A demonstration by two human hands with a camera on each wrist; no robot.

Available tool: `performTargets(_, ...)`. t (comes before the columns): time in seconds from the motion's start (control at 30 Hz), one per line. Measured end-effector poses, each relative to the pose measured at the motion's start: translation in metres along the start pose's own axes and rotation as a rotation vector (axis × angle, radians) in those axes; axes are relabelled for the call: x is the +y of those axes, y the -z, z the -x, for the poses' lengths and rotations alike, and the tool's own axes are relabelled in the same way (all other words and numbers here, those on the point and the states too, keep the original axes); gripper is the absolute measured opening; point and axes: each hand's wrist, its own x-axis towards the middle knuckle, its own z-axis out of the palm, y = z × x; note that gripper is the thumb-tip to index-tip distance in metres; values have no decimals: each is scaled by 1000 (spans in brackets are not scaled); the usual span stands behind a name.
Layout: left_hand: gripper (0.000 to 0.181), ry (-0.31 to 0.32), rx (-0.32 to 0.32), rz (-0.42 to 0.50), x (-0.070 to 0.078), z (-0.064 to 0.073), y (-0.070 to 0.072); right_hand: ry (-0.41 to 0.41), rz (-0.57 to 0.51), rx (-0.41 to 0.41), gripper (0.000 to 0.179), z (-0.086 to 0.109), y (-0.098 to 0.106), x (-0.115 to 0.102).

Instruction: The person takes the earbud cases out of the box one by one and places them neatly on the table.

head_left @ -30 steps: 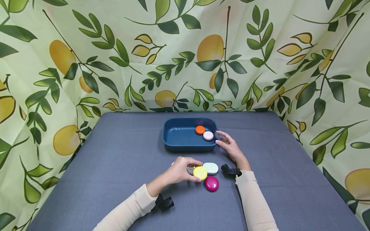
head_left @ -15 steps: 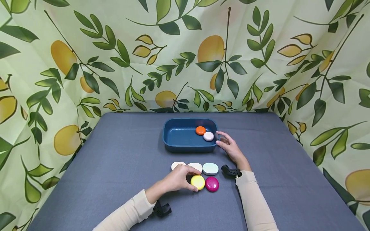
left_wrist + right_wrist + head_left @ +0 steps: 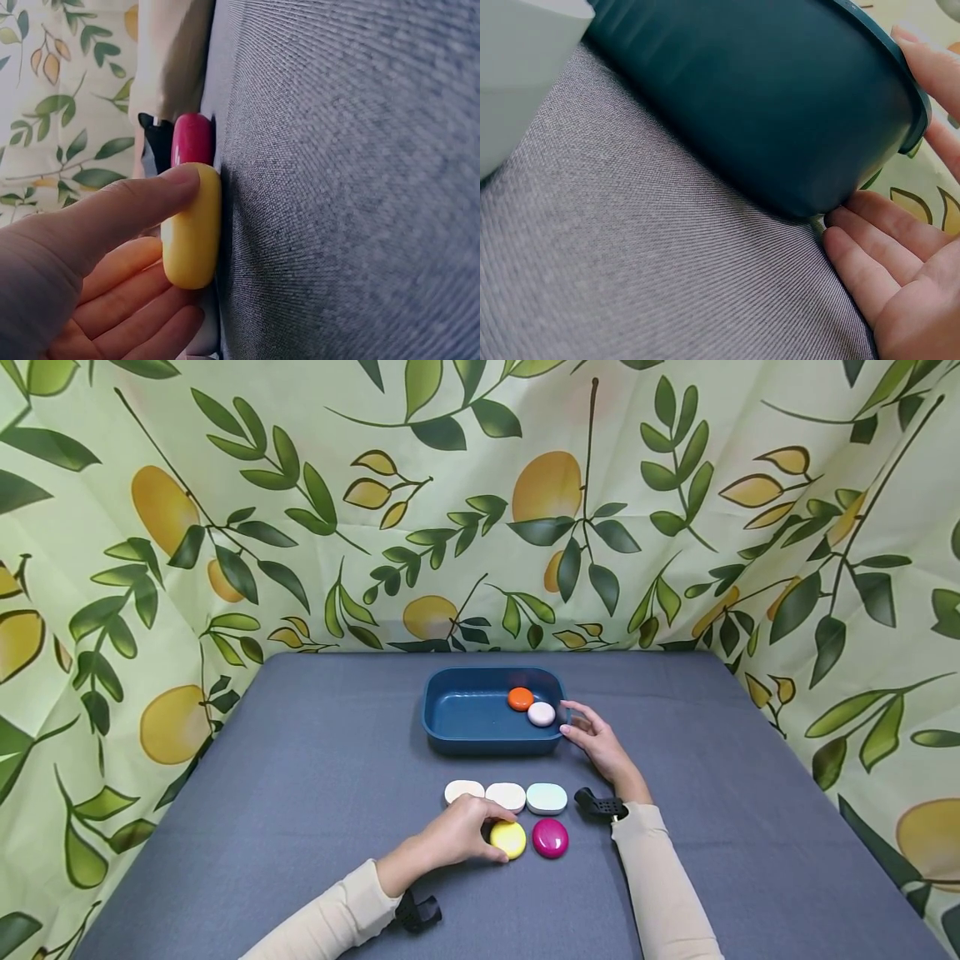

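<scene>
The yellow disc is round and bright, its top smooth and faintly glossy; from the left wrist view it shows edge-on as a thick slab with rounded edges. It sits low at the grey cloth, on the near side of the bin and just left of the magenta disc, with a narrow gap between the two. The left hand pinches it, the thumb against its near edge and the forefinger against its far edge, the fingers parted by no more than the disc's breadth. The magenta disc is similarly round, with a shinier top. Beyond these two, three rounded oblong pieces lie in a side-by-side row: a cream piece partly behind the left hand, a pinkish-white piece and a pale blue piece. Farther back stands the dark blue bin, a rectangular container with rounded corners. It holds an orange disc and a whitish disc, close together toward its right end, the orange one farther back. The right hand rests its fingertips against that end, thumb and fingers spread well apart.
</scene>
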Motion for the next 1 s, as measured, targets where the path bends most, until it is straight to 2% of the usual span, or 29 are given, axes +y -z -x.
performTargets(0.63, 45, 21, -25, -172, 10, 2, 2, -13, 13, 8, 58, 1, 0, -2)
performTargets(0.77, 42, -11, -7, -157, 12, 1, 8, -8, 14, 8, 59, 0, 0, -1)
performTargets(1.0, 41, -7, 40, -29, 14, -9, 26, -14, 7, 6, 58, 0, 0, -1)
